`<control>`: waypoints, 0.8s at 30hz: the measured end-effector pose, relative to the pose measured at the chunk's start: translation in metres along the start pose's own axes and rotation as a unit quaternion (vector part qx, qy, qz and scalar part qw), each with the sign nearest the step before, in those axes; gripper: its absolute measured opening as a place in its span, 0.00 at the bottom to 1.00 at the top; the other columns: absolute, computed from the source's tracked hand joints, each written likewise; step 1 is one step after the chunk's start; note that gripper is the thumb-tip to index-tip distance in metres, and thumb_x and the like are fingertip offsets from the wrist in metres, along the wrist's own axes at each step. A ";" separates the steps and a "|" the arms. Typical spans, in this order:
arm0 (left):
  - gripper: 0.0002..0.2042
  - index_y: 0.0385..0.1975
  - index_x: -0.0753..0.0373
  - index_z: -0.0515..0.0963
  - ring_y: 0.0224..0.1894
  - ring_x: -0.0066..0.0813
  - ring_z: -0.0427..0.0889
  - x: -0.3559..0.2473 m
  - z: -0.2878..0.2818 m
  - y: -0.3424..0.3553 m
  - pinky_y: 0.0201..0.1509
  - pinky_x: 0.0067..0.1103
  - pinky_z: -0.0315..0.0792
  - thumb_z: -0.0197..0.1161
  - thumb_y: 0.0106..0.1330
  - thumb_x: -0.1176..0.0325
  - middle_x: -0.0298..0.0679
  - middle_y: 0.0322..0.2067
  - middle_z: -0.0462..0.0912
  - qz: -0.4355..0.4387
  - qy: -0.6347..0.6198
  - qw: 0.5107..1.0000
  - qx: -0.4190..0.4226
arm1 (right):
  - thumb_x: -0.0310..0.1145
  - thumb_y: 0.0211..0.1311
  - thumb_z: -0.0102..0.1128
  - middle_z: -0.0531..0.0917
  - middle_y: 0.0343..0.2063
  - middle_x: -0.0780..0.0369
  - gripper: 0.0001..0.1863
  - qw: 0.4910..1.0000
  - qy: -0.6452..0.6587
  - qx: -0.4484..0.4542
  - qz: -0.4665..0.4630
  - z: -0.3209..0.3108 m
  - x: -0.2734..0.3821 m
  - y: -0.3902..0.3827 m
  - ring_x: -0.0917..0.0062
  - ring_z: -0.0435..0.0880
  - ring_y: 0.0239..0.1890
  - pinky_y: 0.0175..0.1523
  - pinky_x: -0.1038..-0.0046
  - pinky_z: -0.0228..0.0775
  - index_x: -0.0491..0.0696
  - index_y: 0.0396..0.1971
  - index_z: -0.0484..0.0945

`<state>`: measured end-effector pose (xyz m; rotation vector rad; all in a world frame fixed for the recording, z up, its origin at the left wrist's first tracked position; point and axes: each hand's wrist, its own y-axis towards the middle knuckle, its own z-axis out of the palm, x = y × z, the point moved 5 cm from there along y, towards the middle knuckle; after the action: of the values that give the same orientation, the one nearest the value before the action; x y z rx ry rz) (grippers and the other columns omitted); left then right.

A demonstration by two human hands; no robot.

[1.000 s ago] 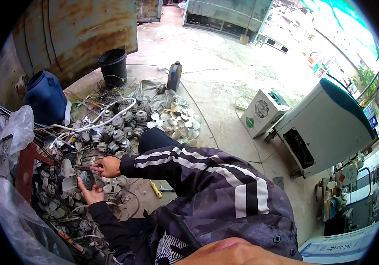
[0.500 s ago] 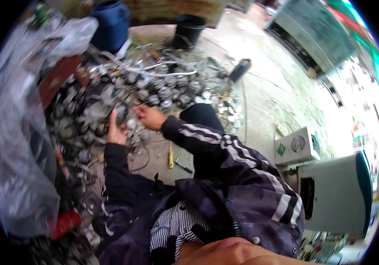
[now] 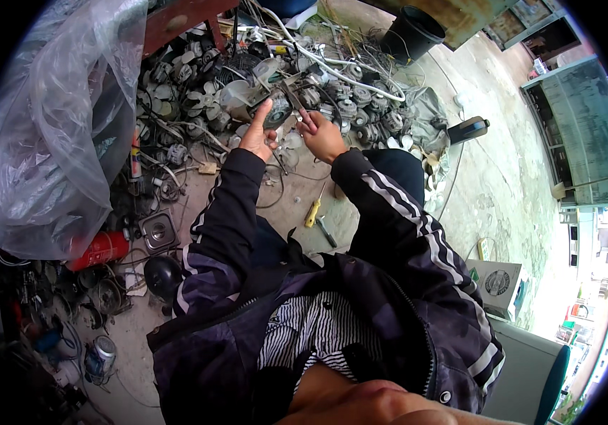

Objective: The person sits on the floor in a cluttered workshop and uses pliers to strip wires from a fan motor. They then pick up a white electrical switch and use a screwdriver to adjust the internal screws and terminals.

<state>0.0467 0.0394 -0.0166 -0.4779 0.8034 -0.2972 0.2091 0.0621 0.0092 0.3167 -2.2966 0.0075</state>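
A small motor [image 3: 275, 115] is held at one o'clock of the left hand [image 3: 257, 134], its fingers partly curled against it. A long tool [image 3: 292, 97] is gripped by the closed right hand [image 3: 325, 139], pointed toward eleven. This motor seems unfinished; the piled motors [image 3: 362, 106] at two o'clock cannot be judged done or left.

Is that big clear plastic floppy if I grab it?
The clear plastic would probably flop, since it sags in loose folds. It's likely light for its size because it looks thin. Its shiny surface might feel slippery.
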 end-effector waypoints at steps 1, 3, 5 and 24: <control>0.25 0.41 0.45 0.73 0.21 0.15 0.63 0.001 0.000 0.001 0.21 0.15 0.56 0.71 0.47 0.41 0.23 0.29 0.73 -0.007 -0.002 1.000 0.012 | 0.46 0.59 0.59 0.81 0.27 0.50 0.16 1.000 -0.005 -0.006 0.002 0.000 -0.001 0.000 0.50 0.79 0.33 0.38 0.56 0.70 0.48 0.35 0.72; 0.26 0.46 0.42 0.72 0.23 0.15 0.64 0.001 0.000 0.002 0.22 0.15 0.57 0.71 0.50 0.43 0.25 0.31 0.74 -0.022 -0.006 0.999 0.034 | 0.46 0.59 0.59 0.80 0.26 0.50 0.16 1.000 -0.015 -0.018 0.005 0.001 -0.004 -0.001 0.50 0.79 0.32 0.37 0.56 0.70 0.48 0.34 0.72; 0.25 0.46 0.42 0.72 0.23 0.15 0.65 0.000 0.001 0.006 0.22 0.15 0.57 0.70 0.51 0.43 0.24 0.31 0.75 -0.019 -0.002 0.999 0.036 | 0.46 0.59 0.59 0.80 0.24 0.50 0.17 0.999 -0.008 -0.040 -0.004 0.001 -0.007 0.002 0.49 0.79 0.31 0.36 0.55 0.69 0.47 0.30 0.72; 0.31 0.49 0.51 0.70 0.27 0.15 0.69 -0.047 -0.035 -0.023 0.25 0.15 0.61 0.74 0.48 0.46 0.34 0.40 0.78 0.086 -0.052 0.995 0.026 | 0.44 0.69 0.49 0.77 0.48 0.60 0.34 0.746 0.512 0.327 0.274 0.012 -0.013 -0.069 0.76 0.79 0.39 0.44 0.74 0.73 0.57 0.69 0.45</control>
<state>-0.0117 0.0295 0.0031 -0.3690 0.7282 -0.1329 0.2245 -0.0031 -0.0150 -0.0585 -1.1168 1.0438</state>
